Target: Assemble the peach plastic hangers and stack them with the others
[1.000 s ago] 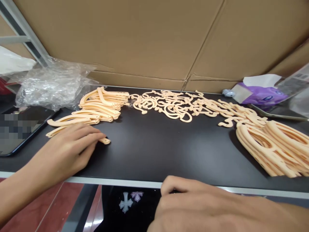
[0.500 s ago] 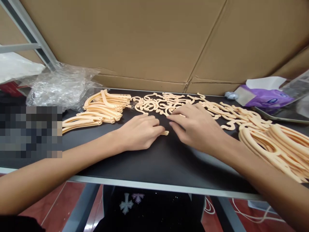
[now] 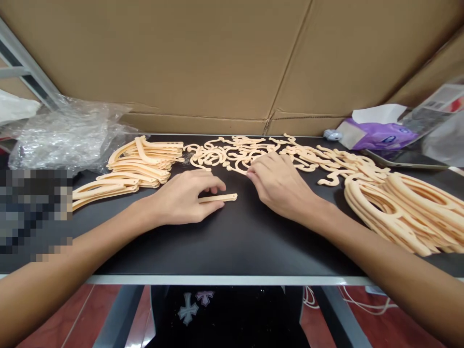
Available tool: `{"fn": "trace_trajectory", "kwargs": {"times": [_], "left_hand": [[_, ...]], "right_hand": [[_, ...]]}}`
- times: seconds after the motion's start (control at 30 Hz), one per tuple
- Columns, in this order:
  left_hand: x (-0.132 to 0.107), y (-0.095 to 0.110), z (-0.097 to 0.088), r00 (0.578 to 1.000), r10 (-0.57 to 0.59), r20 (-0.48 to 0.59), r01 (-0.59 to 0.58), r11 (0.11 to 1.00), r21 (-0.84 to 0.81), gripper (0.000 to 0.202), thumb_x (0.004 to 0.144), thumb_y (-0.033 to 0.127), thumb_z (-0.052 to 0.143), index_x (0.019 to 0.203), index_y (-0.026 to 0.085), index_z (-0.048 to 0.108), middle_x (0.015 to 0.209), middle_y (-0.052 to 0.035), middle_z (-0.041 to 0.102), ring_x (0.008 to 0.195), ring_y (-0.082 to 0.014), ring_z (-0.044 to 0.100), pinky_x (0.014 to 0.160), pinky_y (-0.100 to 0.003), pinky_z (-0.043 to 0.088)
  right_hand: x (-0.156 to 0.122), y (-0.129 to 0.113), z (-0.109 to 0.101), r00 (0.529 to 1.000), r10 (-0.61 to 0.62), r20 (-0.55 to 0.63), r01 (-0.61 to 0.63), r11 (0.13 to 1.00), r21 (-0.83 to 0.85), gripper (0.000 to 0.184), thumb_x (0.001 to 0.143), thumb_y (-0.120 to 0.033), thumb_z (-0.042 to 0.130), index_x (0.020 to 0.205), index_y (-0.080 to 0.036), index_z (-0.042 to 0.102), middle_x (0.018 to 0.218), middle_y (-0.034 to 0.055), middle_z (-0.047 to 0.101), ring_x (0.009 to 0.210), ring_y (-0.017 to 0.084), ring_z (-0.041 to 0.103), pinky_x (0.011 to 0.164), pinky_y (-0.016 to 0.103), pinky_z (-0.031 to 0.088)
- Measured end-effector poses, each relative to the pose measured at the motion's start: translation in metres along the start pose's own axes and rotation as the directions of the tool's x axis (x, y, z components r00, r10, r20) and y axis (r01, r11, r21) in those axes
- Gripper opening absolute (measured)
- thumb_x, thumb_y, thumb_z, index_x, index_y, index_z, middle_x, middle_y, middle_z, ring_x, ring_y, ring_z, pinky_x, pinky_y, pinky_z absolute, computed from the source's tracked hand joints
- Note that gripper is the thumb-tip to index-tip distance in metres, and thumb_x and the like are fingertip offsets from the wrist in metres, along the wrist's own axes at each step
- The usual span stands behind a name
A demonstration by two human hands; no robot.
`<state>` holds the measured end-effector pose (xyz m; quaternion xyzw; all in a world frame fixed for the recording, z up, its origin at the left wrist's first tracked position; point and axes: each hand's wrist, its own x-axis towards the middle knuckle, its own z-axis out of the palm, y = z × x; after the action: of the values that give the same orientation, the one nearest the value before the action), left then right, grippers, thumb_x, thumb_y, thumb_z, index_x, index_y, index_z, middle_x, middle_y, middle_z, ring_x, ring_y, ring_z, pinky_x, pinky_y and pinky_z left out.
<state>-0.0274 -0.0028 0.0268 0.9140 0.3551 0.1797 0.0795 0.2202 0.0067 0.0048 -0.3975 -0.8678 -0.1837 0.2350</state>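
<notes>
A black table (image 3: 232,241) is backed by cardboard. A flat peach strip (image 3: 218,197), judged light, stiff and best taken at mid-length, is pinched in the left hand (image 3: 181,198); hooks (image 3: 232,154) are touched by the right hand (image 3: 279,183), its grip loosely curled, holding nothing visible.

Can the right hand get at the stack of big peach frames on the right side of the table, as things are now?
Probably yes. The right hand rests at the pile of small hooks, and only bare black table lies between it and the stack of big frames. Nothing covers the stack.
</notes>
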Motion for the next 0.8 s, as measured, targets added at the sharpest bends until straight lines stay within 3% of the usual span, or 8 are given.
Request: {"fn": "trace_trajectory", "kwargs": {"times": [0.1,0.23,0.4,0.47,0.53,0.63,0.7,0.8], "left_hand": [[0.002,0.0,0.001,0.981,-0.013,-0.191,0.003,0.999,-0.048,0.028,0.089,0.04,0.068,0.106,0.018,0.065,0.097,-0.004,0.07,0.089,-0.019,0.066,0.081,-0.032,0.052],[0.002,0.003,0.002,0.928,0.011,-0.373,-0.031,0.998,-0.048,0.031,0.088,0.033,0.071,0.113,0.018,0.059,0.103,-0.0039,0.068,0.089,-0.0165,0.064,0.083,-0.031,0.053],[0.002,0.004,0.002,0.933,0.076,-0.352,-0.09,0.996,-0.024,0.01,0.095,0.026,0.061,0.102,0.019,0.064,0.093,-0.0028,0.068,0.085,-0.0161,0.064,0.081,-0.03,0.052],[0.002,0.004,0.001,0.945,0.113,-0.307,-0.115,0.993,0.013,0.012,0.096,0.025,0.057,0.092,0.019,0.067,0.09,-0.0039,0.068,0.086,-0.0172,0.063,0.08,-0.031,0.051],[0.004,0.002,-0.001,0.938,0.101,-0.332,-0.095,0.995,0.036,0.015,0.094,0.025,0.058,0.086,0.019,0.069,0.089,-0.0046,0.068,0.085,-0.0178,0.063,0.079,-0.032,0.05],[0.006,-0.004,-0.006,0.886,-0.018,-0.464,0.033,0.999,0.024,0.014,0.087,0.029,0.066,0.079,0.019,0.072,0.08,-0.003,0.068,0.076,-0.0168,0.061,0.073,-0.031,0.048],[0.008,-0.009,-0.01,0.838,-0.166,-0.519,0.144,0.986,-0.082,0.014,0.084,0.031,0.07,0.079,0.019,0.073,0.076,-0.0017,0.068,0.069,-0.0151,0.058,0.067,-0.029,0.046],[0.01,-0.014,-0.011,0.803,-0.375,-0.464,0.209,0.906,-0.369,0.018,0.084,0.035,0.071,0.084,0.018,0.074,0.078,-0.0019,0.07,0.068,-0.0146,0.059,0.065,-0.027,0.046]], "right_hand": [[0.001,0.0,-0.005,0.989,0.029,-0.142,-0.024,0.999,0.036,0.027,0.102,-0.018,0.038,0.091,-0.017,0.063,0.081,0.0102,0.066,0.079,0.023,0.052,0.079,0.038,0.036],[0.003,-0.005,-0.013,0.969,-0.046,-0.244,0.068,0.994,0.081,0.026,0.102,-0.017,0.038,0.088,-0.02,0.059,0.078,0.007,0.064,0.076,0.021,0.05,0.078,0.037,0.036],[0.003,-0.013,-0.016,0.947,-0.138,-0.291,0.182,0.975,0.128,0.023,0.102,-0.016,0.041,0.089,-0.019,0.059,0.077,0.0055,0.062,0.074,0.019,0.046,0.076,0.035,0.035],[0.003,-0.015,-0.016,0.937,-0.156,-0.314,0.214,0.964,0.159,0.021,0.102,-0.017,0.043,0.09,-0.018,0.06,0.076,0.0054,0.062,0.074,0.019,0.047,0.074,0.035,0.037],[0.003,-0.017,-0.015,0.938,-0.125,-0.323,0.207,0.951,0.232,0.019,0.102,-0.017,0.044,0.093,-0.018,0.061,0.079,0.0062,0.063,0.077,0.02,0.05,0.075,0.035,0.041],[0.002,-0.016,-0.013,0.94,0.011,-0.34,0.112,0.935,0.338,0.017,0.101,-0.018,0.045,0.101,-0.018,0.063,0.092,0.0092,0.068,0.087,0.022,0.056,0.083,0.039,0.045],[0.001,-0.014,-0.011,0.946,0.065,-0.318,0.061,0.927,0.37,0.017,0.099,-0.018,0.048,0.106,-0.017,0.063,0.097,0.0112,0.069,0.092,0.024,0.058,0.086,0.042,0.046],[-0.002,-0.016,-0.007,0.986,0.009,-0.166,0.063,0.904,0.423,0.022,0.097,-0.024,0.055,0.116,-0.016,0.064,0.105,0.0129,0.068,0.1,0.026,0.059,0.091,0.045,0.048]]}}
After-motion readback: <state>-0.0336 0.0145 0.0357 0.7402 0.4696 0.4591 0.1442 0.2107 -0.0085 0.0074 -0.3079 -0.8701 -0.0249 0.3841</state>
